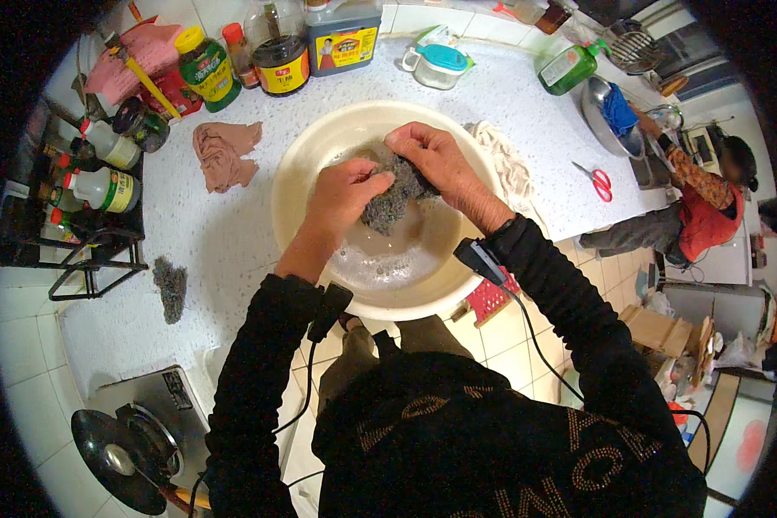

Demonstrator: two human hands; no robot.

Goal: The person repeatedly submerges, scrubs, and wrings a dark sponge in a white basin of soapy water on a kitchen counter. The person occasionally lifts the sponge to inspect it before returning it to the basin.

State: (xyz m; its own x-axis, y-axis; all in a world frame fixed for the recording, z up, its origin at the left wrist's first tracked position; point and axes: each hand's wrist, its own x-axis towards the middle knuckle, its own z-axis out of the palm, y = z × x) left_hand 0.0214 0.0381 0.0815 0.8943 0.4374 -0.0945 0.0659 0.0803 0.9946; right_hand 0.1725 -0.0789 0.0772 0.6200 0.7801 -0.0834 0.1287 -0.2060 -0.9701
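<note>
Both hands hold a dark grey, fuzzy wad of cloth or scrubbing mesh (388, 206) over a large cream plastic basin (298, 259) of cloudy, sudsy water. My left hand (340, 201) pinches its left side between thumb and fingers. At its upper right, my right hand (437, 158) grips it with thumb and fingers together. A brown cloth (223, 155) lies crumpled left of the basin, and a pale patterned cloth (502, 162) lies against the basin's right rim. Another grey fuzzy piece (170, 289) rests on the counter at lower left.
Sauce bottles (281, 61) line the back left, near a black rack (97, 259). A lidded jar (437, 65), green pump bottle (570, 68), red-handled scissors (601, 184) and steel bowl (596, 116) stand or lie rightward. Another person (712, 213) is at far right; a wok lid (116, 460) is lower left.
</note>
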